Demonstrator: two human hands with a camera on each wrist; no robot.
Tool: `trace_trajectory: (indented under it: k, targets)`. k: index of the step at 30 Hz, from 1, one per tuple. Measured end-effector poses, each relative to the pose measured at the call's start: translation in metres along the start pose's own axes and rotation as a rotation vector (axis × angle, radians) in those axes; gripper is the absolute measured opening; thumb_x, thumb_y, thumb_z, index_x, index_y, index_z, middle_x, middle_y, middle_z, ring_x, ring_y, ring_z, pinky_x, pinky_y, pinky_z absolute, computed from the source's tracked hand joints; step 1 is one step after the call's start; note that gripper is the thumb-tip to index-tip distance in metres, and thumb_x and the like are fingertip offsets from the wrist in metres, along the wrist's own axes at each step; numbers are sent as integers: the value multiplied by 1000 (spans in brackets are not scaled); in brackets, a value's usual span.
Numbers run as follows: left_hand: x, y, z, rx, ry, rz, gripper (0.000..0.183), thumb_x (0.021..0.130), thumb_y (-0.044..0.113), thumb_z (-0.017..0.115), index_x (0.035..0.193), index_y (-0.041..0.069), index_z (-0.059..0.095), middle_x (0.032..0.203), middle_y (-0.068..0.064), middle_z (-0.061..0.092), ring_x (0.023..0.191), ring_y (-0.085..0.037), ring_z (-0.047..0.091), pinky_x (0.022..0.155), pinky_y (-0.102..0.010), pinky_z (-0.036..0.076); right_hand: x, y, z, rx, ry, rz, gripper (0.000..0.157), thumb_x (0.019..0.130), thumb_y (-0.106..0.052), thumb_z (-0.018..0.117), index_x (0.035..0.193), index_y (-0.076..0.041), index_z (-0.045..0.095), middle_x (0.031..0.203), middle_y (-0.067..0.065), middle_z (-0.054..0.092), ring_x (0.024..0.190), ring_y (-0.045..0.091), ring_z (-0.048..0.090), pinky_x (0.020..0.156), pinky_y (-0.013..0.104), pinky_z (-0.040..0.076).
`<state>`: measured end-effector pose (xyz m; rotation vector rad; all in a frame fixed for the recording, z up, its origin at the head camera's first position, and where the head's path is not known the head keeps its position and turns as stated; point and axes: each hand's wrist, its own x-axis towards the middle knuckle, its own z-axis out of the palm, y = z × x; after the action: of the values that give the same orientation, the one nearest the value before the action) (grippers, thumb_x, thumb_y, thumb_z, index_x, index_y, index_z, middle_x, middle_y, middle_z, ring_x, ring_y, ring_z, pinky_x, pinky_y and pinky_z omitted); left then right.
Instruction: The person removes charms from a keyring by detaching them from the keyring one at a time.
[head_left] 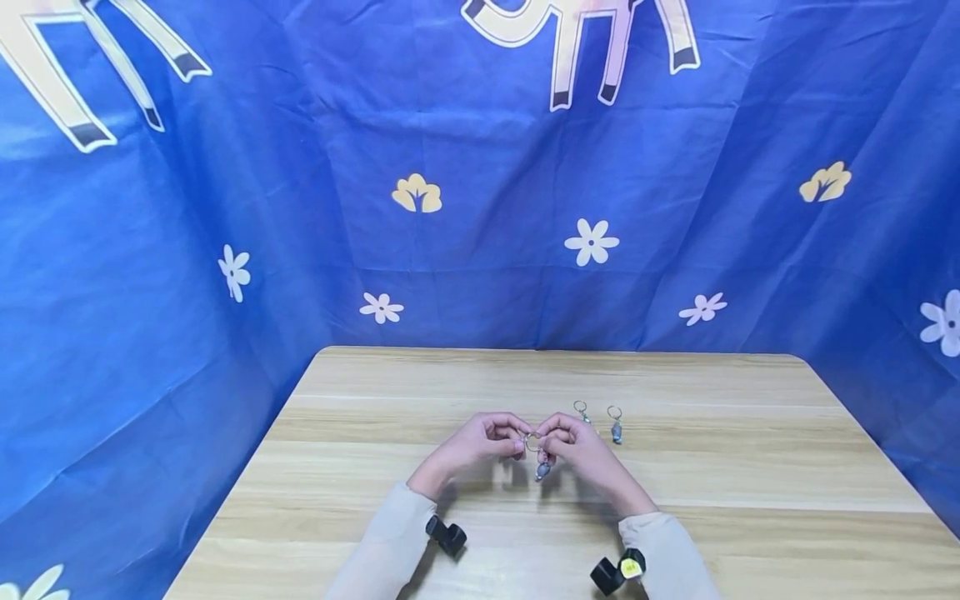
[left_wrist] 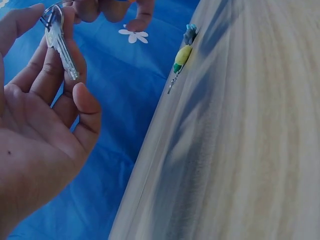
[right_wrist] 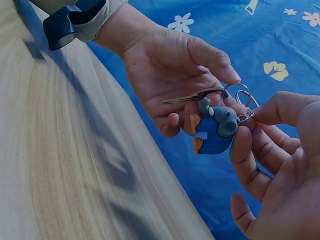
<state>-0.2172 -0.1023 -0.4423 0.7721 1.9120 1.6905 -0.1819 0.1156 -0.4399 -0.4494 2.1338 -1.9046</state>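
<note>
Both hands meet above the table, with a metal key ring (head_left: pixel 533 442) between their fingertips. My left hand (head_left: pixel 483 442) pinches the ring's left side between thumb and fingers. A key (left_wrist: pixel 62 50) hangs there, pointing down in front of the left fingers in the left wrist view. My right hand (head_left: pixel 577 450) pinches the other side, close to the short chain (right_wrist: pixel 246 115). From that chain dangles a figure charm (right_wrist: pixel 215 132) with a grey head, blue body and orange feet. The key's dark head overlaps the charm in the right wrist view.
Two more keychains lie beyond the right hand: one (head_left: pixel 617 431) with a bluish charm, the other (head_left: pixel 581 407) partly hidden by the hand. The wooden table (head_left: pixel 750 467) ends at a blue patterned cloth (head_left: pixel 480 283). Black wrist cameras (head_left: pixel 447 536) sit on both sleeves.
</note>
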Motion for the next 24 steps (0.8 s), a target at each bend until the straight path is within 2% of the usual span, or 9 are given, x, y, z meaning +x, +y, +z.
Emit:
trace_trajectory:
  k: [5, 9, 12, 14, 19, 24]
  targets:
    - [1, -1, 1, 33, 15, -10, 33, 90, 10, 62, 115, -10, 55, 84, 8, 69, 79, -7, 65, 82, -30, 55, -1, 0, 1, -28, 24, -4, 20, 91, -9, 57, 104, 6, 55, 77, 2, 65, 73, 9, 62, 74, 26, 52]
    - [2, -2, 2, 47, 49, -23, 30, 89, 10, 62, 112, -8, 57, 86, 2, 72, 79, -9, 66, 82, -33, 55, 0, 1, 2, -40, 40, -20, 18, 92, -8, 56, 105, 4, 54, 83, 16, 65, 75, 11, 63, 74, 25, 52]
    - [3, -3, 2, 62, 88, -40, 29, 88, 12, 63, 111, -6, 59, 87, -1, 73, 78, -10, 66, 81, -30, 54, 0, 1, 1, -47, 49, -34, 16, 91, -6, 54, 104, 4, 55, 86, 25, 64, 75, 12, 63, 74, 25, 53]
    - [3, -4, 2, 67, 113, -52, 28, 88, 13, 63, 110, -5, 59, 88, -3, 74, 77, -10, 66, 81, -28, 54, 0, 1, 1, -57, 53, -45, 15, 91, -4, 53, 104, 3, 55, 86, 25, 64, 74, 13, 63, 74, 26, 53]
    - [3, -5, 3, 75, 158, -65, 27, 88, 14, 64, 109, -3, 60, 89, -5, 75, 77, -7, 67, 84, -27, 53, 0, -1, 4, -85, 66, -56, 14, 89, -1, 52, 103, 3, 55, 81, 14, 66, 73, 12, 64, 73, 25, 53]
    - [3, -4, 1, 29, 159, -56, 25, 88, 13, 65, 107, -1, 57, 82, 2, 73, 72, -7, 65, 78, -25, 53, -2, -4, 5, -127, 70, -62, 16, 89, -1, 52, 103, 6, 55, 81, 12, 65, 75, 11, 63, 76, 26, 53]
